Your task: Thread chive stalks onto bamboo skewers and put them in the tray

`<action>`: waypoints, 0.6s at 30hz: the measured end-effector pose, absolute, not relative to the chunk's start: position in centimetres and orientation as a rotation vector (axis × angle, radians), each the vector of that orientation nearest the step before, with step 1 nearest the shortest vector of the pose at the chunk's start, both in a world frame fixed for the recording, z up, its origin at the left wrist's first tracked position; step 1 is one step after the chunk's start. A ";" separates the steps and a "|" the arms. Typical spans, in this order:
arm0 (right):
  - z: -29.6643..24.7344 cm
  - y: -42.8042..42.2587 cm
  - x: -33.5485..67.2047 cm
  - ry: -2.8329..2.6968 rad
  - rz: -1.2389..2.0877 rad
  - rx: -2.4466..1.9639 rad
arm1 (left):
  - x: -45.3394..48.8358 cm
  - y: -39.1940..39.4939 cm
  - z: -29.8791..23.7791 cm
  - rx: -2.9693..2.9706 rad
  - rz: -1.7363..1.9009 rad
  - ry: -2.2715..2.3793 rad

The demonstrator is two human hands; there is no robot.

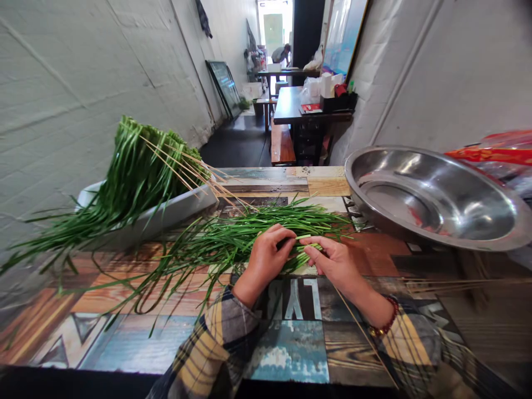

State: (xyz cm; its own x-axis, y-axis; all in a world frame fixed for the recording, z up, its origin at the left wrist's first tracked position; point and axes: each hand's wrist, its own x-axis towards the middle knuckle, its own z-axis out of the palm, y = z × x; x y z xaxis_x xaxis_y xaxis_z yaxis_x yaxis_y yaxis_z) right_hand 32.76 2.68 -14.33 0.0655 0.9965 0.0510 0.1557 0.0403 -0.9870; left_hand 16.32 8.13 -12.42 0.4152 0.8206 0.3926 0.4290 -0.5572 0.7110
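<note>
A loose pile of garlic chives [233, 235] lies across the patterned table [291, 354], with the stem ends toward the right. My left hand [271, 256] is closed, thumb and fingers pinching a few chives at the pile's front edge. Close beside it, my right hand [334, 263] pinches the pale stem ends of the same small bunch. A thin bamboo skewer [366, 335] slants from under my right hand toward the table's front edge; whether the fingers grip it is hidden. More chives, threaded on skewers [166, 166], stand stacked in a white tray [201, 202] at the left.
A large steel basin [469, 205] sits tilted at the right. Several loose skewers [465, 285] lie in front of it, near red and clear plastic packaging [490, 152]. Beyond are another table [286, 105], a bench [282, 144] and a bent-over person [280, 54].
</note>
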 end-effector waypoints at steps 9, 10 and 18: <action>-14.1 2.7 32.5 -1.286 1.039 -1.348 | 16.5 7.9 -12.2 2.158 1.032 1.040; -14.2 2.7 32.5 -1.284 1.037 -1.350 | 16.5 7.9 -12.2 2.157 1.034 1.041; -14.0 2.6 32.4 -1.280 1.049 -1.349 | 16.5 7.7 -12.1 2.169 1.042 1.054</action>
State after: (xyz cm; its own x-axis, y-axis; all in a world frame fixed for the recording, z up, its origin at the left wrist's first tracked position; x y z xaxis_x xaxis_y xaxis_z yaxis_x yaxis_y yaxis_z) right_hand 32.43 2.59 -13.99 0.0781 0.9965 0.0301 0.1662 0.0168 -0.9859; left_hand 16.52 7.72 -12.07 0.4042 0.8149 0.4154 0.4246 -0.5694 0.7039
